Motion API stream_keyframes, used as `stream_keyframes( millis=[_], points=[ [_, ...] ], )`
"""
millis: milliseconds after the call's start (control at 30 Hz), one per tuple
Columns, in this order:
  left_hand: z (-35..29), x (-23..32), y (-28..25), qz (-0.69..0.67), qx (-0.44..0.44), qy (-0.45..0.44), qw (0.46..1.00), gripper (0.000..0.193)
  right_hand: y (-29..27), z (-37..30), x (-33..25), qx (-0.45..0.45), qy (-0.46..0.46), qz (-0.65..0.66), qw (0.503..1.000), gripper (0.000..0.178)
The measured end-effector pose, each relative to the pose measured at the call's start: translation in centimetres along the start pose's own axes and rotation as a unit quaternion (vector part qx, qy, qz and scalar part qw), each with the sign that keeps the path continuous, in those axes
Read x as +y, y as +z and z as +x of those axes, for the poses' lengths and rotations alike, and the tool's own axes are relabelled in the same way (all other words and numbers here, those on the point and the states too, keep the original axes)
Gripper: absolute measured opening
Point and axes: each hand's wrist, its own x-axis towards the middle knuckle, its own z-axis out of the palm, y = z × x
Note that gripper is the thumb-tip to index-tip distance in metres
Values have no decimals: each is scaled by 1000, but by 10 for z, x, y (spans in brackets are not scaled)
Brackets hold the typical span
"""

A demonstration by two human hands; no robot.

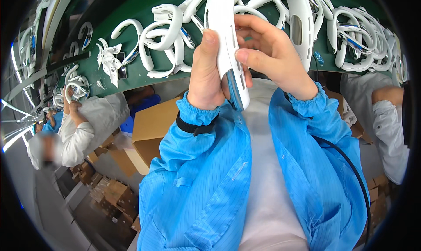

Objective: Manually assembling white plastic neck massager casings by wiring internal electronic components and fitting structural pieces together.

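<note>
In front of my chest I hold a white, curved neck fan (224, 36) with slots along its edge and a blue-grey inner face near its lower end. My left hand (205, 71) is wrapped round it from the left, thumb along the white shell. From the right, my right hand (280, 54) grips its edge, with the thumb on the side and the other fingers curled partly behind it. The upper part of the neck fan runs out of the picture. Another white neck fan (302, 30) lies on the green bench just beyond my right hand.
Several white neck fans (169, 38) lie along the green bench (131, 82), with a dense pile (368, 40) at the right. Small white parts (109, 60) sit at the left. Cardboard boxes (155, 119) stand below the bench. Co-workers in white sleeves (94, 119) are at both sides.
</note>
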Motion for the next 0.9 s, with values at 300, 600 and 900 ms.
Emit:
stream_keyframes(
  millis=[300,600,900],
  points=[
    [-9,6,2,-1,-25,0,1000,69,5,-5,-3,-14,-16,-23,1000,53],
    [-14,6,3,32,25,18,999,65,19,-11,-3,-19,75,-4,997,58],
    [-25,-9,-16,-179,-74,88,977,85,45,-15,-6,25,-159,-361,919,64]
  ],
)
